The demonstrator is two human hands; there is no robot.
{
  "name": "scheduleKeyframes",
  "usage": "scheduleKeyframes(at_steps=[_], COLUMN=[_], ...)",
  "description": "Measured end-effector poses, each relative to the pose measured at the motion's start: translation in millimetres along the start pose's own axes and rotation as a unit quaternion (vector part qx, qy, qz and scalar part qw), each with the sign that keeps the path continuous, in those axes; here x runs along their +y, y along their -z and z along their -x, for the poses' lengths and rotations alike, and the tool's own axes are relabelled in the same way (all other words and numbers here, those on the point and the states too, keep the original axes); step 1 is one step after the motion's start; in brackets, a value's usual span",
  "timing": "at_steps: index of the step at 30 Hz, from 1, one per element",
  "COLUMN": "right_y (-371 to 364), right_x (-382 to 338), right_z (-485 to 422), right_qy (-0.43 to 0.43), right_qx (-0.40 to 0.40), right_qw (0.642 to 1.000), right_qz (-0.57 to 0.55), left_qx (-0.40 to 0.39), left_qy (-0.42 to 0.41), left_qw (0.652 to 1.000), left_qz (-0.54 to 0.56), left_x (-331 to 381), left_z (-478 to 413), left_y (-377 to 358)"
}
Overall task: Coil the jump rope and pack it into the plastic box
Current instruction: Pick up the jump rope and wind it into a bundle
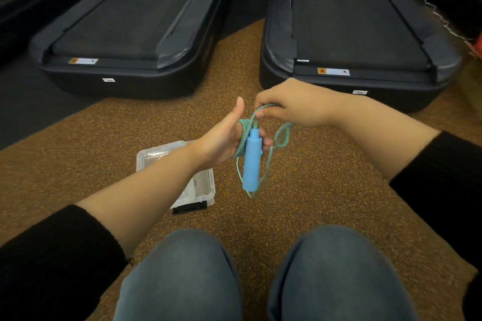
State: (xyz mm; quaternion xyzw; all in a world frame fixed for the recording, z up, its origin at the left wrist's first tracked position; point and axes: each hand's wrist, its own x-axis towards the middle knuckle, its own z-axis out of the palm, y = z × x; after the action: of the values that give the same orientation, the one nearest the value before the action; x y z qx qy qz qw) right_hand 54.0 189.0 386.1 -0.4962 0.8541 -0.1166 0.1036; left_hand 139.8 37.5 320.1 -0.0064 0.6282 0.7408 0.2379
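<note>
Head view: left hand (224,138) is gripping the blue handle (251,161) with rope (283,135) loops; right hand (292,107) is pinching a rope strand above. Plastic box (206,185) is sitting on the floor (313,190).

Speckled brown rubber floor (326,177); two black treadmills (125,34) (357,34) ahead, side by side; dim light.

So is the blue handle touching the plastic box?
Apart. The head view shows the blue handle held up in the left hand, with carpet between it and the plastic box.
</note>
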Motion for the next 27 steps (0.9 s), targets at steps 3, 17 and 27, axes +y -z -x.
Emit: scheduleKeyframes(at_steps=[3,17,27], right_y=[-4.5,-28.6,-44.2], right_x=[7.7,11.0,12.8], right_z=[-2.9,-22.9,-35.7], right_qy=[-0.020,-0.071,-0.111], right_qx=[0.004,0.061,0.049], right_qw=[1.000,0.993,0.986], right_qz=[0.000,-0.066,-0.111], left_qx=[-0.017,-0.025,-0.040], left_qy=[-0.002,0.003,0.001], left_qw=[1.000,0.992,0.999], left_qz=[-0.011,-0.123,-0.023], left_x=[-0.2,-0.3,-9.5], left_z=[1.2,-2.9,-4.1], left_y=[-3.2,-18.8,-12.7])
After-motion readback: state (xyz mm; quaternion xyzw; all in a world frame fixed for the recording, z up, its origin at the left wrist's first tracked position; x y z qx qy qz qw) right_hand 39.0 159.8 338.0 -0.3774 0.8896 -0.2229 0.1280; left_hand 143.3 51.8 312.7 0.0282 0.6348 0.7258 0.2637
